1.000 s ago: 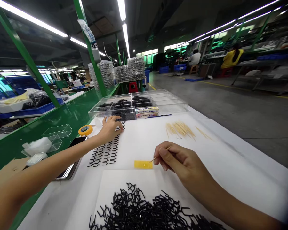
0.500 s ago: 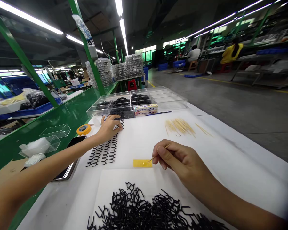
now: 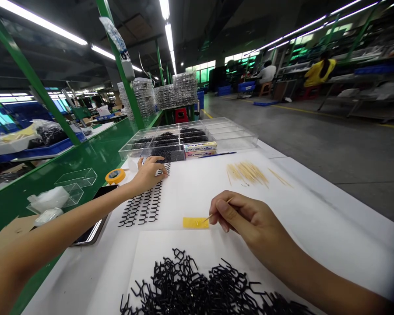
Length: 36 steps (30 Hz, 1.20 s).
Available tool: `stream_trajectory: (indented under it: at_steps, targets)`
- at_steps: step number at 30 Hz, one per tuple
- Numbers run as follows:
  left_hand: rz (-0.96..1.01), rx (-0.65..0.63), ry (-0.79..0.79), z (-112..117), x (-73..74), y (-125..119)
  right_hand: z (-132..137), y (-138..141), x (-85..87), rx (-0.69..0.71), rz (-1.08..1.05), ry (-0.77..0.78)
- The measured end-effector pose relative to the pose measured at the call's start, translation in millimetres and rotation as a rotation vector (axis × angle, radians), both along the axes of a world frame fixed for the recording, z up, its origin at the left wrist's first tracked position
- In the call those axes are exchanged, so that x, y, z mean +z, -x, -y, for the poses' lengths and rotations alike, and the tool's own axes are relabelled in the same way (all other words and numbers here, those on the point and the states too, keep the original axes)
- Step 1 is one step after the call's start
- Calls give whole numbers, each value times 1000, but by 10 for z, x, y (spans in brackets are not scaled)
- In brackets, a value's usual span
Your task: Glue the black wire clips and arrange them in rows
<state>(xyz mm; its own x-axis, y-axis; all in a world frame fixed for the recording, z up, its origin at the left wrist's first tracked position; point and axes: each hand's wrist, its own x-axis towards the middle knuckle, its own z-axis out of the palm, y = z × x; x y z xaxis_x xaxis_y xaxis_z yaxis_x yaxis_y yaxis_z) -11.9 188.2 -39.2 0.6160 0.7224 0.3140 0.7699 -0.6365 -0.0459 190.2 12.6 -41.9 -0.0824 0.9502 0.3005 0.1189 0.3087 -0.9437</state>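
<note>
My right hand (image 3: 241,216) pinches a wooden toothpick (image 3: 220,210) between thumb and forefinger. The toothpick's tip touches a small yellow strip (image 3: 193,222) on the white work surface, near a shiny spot on it. My left hand (image 3: 150,175) reaches over the far end of several rows of black Y-shaped pieces (image 3: 142,205). Its thumb and forefinger are bent together at the right-hand row; whatever sits between the tips is too small to make out. A heap of loose black forked pieces (image 3: 197,284) lies nearest me on a white sheet (image 3: 151,245).
Beyond my hands stands a clear compartment tray (image 3: 230,131) with black parts, and small boxes (image 3: 201,148) before it. Loose toothpicks (image 3: 248,173) lie to the right. At left are orange tape (image 3: 114,176), a phone (image 3: 93,229) and clear boxes (image 3: 75,192). Two people sit far off.
Both hands keep almost the same positions, and the toothpick stays on the yellow strip. The whole view has shifted very slightly.
</note>
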Motion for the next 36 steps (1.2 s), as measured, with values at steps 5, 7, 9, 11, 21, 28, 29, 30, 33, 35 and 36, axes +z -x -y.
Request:
stream_trajectory:
  at_steps: [5, 7, 9, 11, 21, 28, 29, 30, 33, 35, 36]
  targets:
    - [56, -11, 4, 12, 69, 45, -5, 2, 22, -52, 18, -27]
    - [93, -20, 14, 63, 135, 83, -15, 9, 32, -76, 24, -37]
    - [136, -40, 39, 177, 212, 127, -21, 15, 33, -92, 30, -39]
    - [179, -80, 92, 360, 284, 169, -18, 18, 26, -101, 39, -34]
    - [106, -511, 538, 1211, 257, 177, 20, 14, 15, -22, 89, -3]
    - [130, -533, 633, 1255, 186, 156, 35, 30, 18, 9, 82, -12]
    - [157, -534, 654, 1260, 194, 155, 34, 32, 20, 11, 75, -10]
    - [196, -535, 678, 1266, 203, 151, 34, 34, 21, 15, 68, -5]
    - [381, -513, 762, 1296, 214, 118, 36, 44, 14, 56, 48, 23]
    - [530, -476, 811, 1326, 202, 80, 41, 53, 4, 99, 52, 48]
    - [595, -462, 835, 1343, 192, 59, 44, 58, -1, 120, 58, 58]
